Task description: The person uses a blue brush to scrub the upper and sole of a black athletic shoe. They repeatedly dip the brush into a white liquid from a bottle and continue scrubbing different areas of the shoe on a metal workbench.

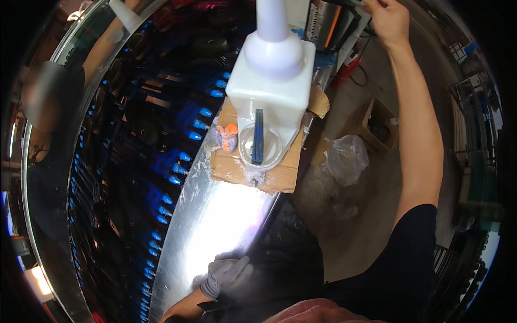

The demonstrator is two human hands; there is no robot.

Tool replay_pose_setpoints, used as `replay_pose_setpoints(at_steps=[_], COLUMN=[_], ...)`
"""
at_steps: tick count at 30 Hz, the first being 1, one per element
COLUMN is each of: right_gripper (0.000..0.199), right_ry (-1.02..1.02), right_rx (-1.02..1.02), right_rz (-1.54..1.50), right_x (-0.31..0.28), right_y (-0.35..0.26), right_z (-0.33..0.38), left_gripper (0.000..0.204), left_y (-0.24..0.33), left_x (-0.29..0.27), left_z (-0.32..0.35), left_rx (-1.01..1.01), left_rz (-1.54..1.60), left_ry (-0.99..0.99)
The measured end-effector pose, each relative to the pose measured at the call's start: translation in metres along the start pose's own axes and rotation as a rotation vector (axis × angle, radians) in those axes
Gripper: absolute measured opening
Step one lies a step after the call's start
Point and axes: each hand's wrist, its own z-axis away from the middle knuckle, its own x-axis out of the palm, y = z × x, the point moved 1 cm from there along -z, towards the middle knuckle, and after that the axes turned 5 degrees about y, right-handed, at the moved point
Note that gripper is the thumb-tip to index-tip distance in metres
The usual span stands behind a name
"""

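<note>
My left hand [229,272], in a whitish glove with a striped cuff, is low in the picture beside the bright metal ledge [175,258]. Its fingers are loosely apart, with nothing visible in them. My bare right hand [389,22] reaches far to the upper right, beside dark and silver equipment [323,24]. Its fingers are pinched together at the top edge; what they hold is not clear. Between the hands stands a white plastic container [272,99] with a tall neck and an open front cup. A dark blue flat stick [258,137] stands in that cup.
Cardboard [280,175] lies under the container, with an orange-and-purple lump [227,137] beside it. Blue-tipped fittings [177,179] line dark machinery on the left. A shiny panel [48,177] mirrors an arm. A clear plastic bag [347,159] and cardboard box [379,124] sit right, on the floor.
</note>
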Motion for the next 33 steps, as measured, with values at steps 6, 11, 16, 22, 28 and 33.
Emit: replay_pose_setpoints(at_steps=[6,11,16,22,28,33], right_gripper=[0.028,0.023,0.019,0.018,0.038,0.034], right_ry=[-0.353,-0.651,-0.687,-0.713,-0.645,-0.603], right_rx=[-0.402,-0.582,-0.960,-1.140,-1.065,-0.961], right_rz=[0.456,0.861,1.034,0.947,0.778,0.734], right_x=[-0.029,-0.006,0.009,0.018,0.006,0.001], right_y=[0.009,0.005,0.011,0.028,0.037,0.041], right_z=[0.046,0.076,0.097,0.115,0.132,0.151], left_gripper=[0.033,0.036,0.037,0.037,0.037,0.039], left_y=[0.001,0.000,0.004,0.004,-0.001,-0.003], left_x=[-0.002,0.002,-0.004,-0.005,0.002,0.002], left_z=[-0.008,-0.002,-0.006,-0.007,-0.004,-0.003], left_rx=[0.096,0.080,0.028,0.017,0.067,0.101], left_rz=[-0.026,0.016,-0.021,-0.035,-0.045,-0.019], left_ry=[0.073,0.110,0.011,-0.042,0.048,0.102])
